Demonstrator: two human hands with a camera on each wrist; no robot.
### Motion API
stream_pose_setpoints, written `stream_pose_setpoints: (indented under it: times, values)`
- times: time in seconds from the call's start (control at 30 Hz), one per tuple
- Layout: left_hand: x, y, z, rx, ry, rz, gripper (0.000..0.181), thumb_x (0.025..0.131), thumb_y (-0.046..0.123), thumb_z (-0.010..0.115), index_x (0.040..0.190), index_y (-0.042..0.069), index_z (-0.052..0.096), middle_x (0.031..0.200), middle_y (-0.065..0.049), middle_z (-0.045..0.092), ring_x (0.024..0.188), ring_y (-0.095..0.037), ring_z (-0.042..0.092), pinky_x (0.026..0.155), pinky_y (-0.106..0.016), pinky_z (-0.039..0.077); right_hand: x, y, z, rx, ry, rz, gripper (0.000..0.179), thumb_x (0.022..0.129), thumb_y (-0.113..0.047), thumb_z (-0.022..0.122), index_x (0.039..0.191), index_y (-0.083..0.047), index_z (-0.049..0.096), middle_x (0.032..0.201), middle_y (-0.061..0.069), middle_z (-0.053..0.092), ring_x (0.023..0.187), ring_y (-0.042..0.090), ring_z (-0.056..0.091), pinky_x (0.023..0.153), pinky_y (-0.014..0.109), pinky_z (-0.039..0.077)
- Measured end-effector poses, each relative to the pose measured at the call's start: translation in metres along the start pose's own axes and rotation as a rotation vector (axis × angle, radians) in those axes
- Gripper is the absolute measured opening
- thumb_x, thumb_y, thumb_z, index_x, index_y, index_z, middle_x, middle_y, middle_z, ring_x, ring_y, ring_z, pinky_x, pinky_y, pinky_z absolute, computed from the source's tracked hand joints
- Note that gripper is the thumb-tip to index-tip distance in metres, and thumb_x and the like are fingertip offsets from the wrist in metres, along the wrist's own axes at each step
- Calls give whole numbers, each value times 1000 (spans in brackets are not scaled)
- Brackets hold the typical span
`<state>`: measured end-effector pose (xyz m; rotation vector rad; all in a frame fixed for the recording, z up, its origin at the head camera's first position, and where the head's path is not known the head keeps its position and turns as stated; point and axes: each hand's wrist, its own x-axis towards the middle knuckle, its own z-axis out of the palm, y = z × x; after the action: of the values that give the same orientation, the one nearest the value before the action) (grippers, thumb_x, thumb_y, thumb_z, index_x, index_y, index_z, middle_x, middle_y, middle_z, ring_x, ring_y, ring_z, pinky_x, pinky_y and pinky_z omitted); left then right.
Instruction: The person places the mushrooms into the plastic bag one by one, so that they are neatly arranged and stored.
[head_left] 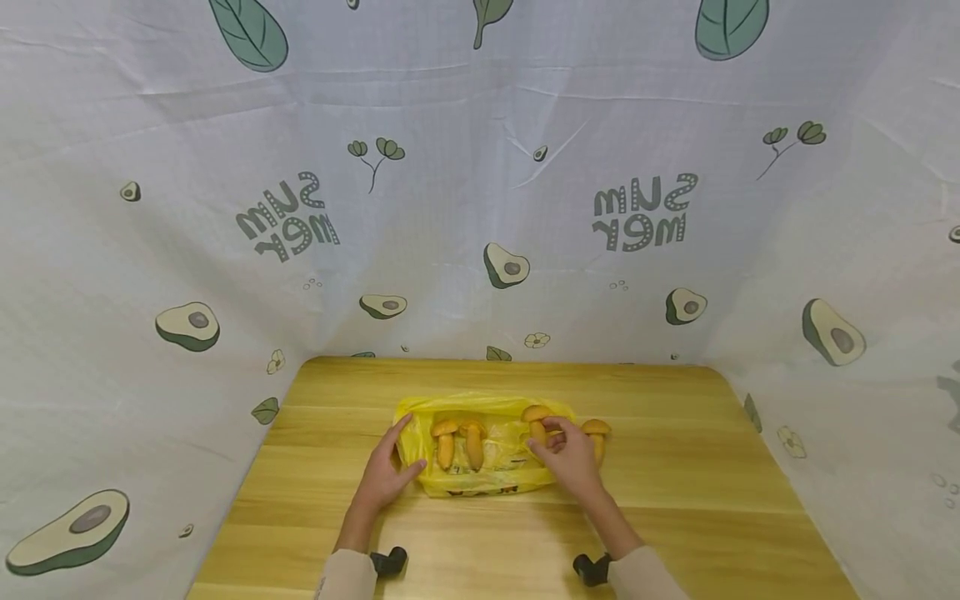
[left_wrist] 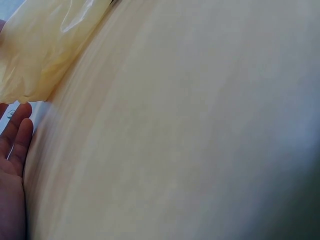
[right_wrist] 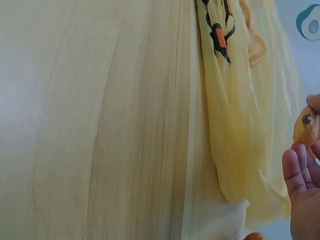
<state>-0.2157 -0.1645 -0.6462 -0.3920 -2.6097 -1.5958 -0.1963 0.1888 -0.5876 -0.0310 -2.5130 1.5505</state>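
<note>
over yellow bag (head_left: 472, 483), right hand (head_left: 572, 460) pinching mushroom (head_left: 535, 413); left hand (head_left: 384, 473) spread against left end

Left hand (head_left: 386, 477) touches yellow bag (head_left: 459, 482), two mushrooms (head_left: 474, 448) inside; right hand (head_left: 572, 457) pinches third mushroom (head_left: 536, 414); fourth mushroom (head_left: 596, 427) on surface (head_left: 675, 450) beside bag.

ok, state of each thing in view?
Yellow bag: open, on the table
Left mushroom: inside the bag, unheld
Second mushroom: inside the bag, unheld
Held mushroom: at the bag's right end, pinched
Rightmost mushroom: outside the bag, unheld
Left hand: at the bag's left end, thumb apart
Right hand: pinches the held mushroom
Cloth: hanging
</note>
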Motion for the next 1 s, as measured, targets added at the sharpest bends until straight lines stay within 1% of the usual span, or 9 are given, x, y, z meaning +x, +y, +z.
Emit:
stream_pose_setpoints:
  times: [0.13,0.23,0.33,0.43,0.6,0.67,0.73,0.87,1.0]
  values:
    - [-1,0,0,-6,-4,-8,84,89,30,76,162,27,34,167,-17,31,153,-54,20,117,-77,19,-1,-1,8,-11,-10,6,44,84,-18,86,120,-1,69,112,14,72,83,15,65,69,20,54]
    - [-1,-1,0,-13,-7,-5,85,89,29,77,162,28,33,168,-17,31,154,-53,19,118,-76,19,-2,0,15,-22,-13,14,43,84,-18,87,120,-2,69,114,12,72,83,14,65,69,20,54]
    - [-1,-1,0,-22,-14,8,86,89,26,78,162,28,32,168,-15,31,155,-48,22,119,-73,21,-2,0,21,-29,-12,25,42,84,-17,87,120,-4,70,112,11,73,82,14,65,68,20,54]
    - [0,-2,0,-27,-13,36,88,89,21,78,163,27,32,167,-16,33,154,-45,27,120,-70,25,-2,0,27,-27,-21,34,40,84,-18,87,118,-5,70,110,10,72,82,14,65,67,20,54]
    - [1,-3,-2,-34,-6,68,90,86,9,75,163,25,32,165,-18,35,152,-45,31,118,-70,28,-3,-2,37,-31,-34,48,38,84,-19,86,116,-4,70,100,10,72,80,14,64,64,21,53]
    - [1,-2,-2,-38,-10,65,91,84,6,74,163,25,31,166,-17,35,152,-44,32,119,-69,28,-4,-3,41,-36,-35,38,38,84,-19,86,115,-3,69,95,11,72,78,14,64,64,22,53]
    - [1,-2,-3,-41,-15,64,92,84,4,73,163,25,31,166,-16,34,153,-43,32,119,-67,28,-5,-5,44,-40,-36,24,39,84,-19,86,114,-2,69,96,12,72,77,13,63,63,22,53]
    - [2,-2,-4,-39,-20,60,91,84,5,72,163,25,32,166,-16,34,153,-42,30,120,-67,28,-5,-8,49,-29,-48,14,40,85,-20,86,115,0,68,103,15,72,76,13,63,62,23,53]
    - [2,-1,-3,-42,-22,50,89,86,10,74,163,25,32,166,-17,34,154,-43,30,120,-68,27,-3,-10,53,-52,-49,28,41,85,-19,86,117,-1,68,107,15,71,76,13,62,62,23,53]
